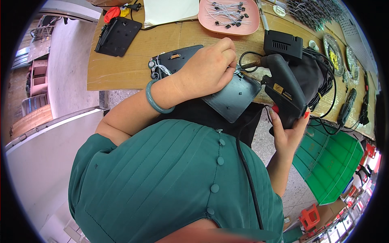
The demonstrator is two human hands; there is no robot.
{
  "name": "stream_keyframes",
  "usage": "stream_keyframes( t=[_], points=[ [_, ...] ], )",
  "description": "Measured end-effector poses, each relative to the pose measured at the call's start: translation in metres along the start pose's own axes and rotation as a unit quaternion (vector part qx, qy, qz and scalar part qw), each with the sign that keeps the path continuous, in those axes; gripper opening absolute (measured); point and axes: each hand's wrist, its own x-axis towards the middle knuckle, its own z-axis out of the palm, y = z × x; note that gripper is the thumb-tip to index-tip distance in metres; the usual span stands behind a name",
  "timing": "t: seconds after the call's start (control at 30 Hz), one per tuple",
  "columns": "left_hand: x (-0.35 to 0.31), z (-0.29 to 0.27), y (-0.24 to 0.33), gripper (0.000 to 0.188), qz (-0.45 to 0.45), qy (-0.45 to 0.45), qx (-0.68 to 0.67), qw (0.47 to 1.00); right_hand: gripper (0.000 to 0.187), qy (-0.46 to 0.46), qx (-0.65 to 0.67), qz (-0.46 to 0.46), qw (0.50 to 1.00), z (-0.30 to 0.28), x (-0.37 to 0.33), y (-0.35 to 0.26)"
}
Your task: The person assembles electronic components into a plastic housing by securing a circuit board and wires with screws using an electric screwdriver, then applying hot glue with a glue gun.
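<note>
My right hand [287, 131] grips the handle of a black soldering gun [285, 83] with a red trigger. Its metal tip points left toward the fingers of my left hand [214, 67]. Those fingers are pinched together over a dark plastic panel; what they hold is hidden. The glossy right part of the panel [235, 99] overhangs the table's near edge. On the left part [180, 56] are a small brown component [175, 56] and a bundle of white wires [162, 69]. A bangle circles my left wrist.
Another black panel [119, 36] lies at the back left. A pink tray [229, 28] of short wires with black connectors stands at the back. Coiled black cables [324, 81] lie right of the gun. Below the table at right is a green crate [328, 162]. A black cord crosses my front.
</note>
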Motion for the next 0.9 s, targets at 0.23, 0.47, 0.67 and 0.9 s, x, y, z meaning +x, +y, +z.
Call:
stream_keyframes(
  t=[0.23, 0.47, 0.67, 0.9],
  points=[
    [-0.0007, 0.0008, -0.0014, 0.006, 0.003, 0.004, -0.003, 1.0, 0.062, 0.006, -0.022, -0.012, 1.0, 0.0011, 0.0009, -0.0006],
    [-0.0006, 0.0012, -0.0009, 0.006, -0.002, 0.002, -0.004, 1.0, 0.06, 0.004, -0.008, -0.004, 1.0, 0.0018, 0.0007, -0.0026],
    [0.0007, -0.0003, 0.0015, 0.008, -0.023, -0.025, 0.02, 0.999, 0.06, 0.005, -0.06, -0.036, 0.998, -0.0007, 0.0024, 0.0001],
    [0.0013, -0.0007, 0.0023, 0.008, -0.032, -0.028, 0.021, 0.999, 0.06, 0.013, -0.007, -0.013, 1.0, 0.0011, 0.0014, -0.0028]
  ],
)
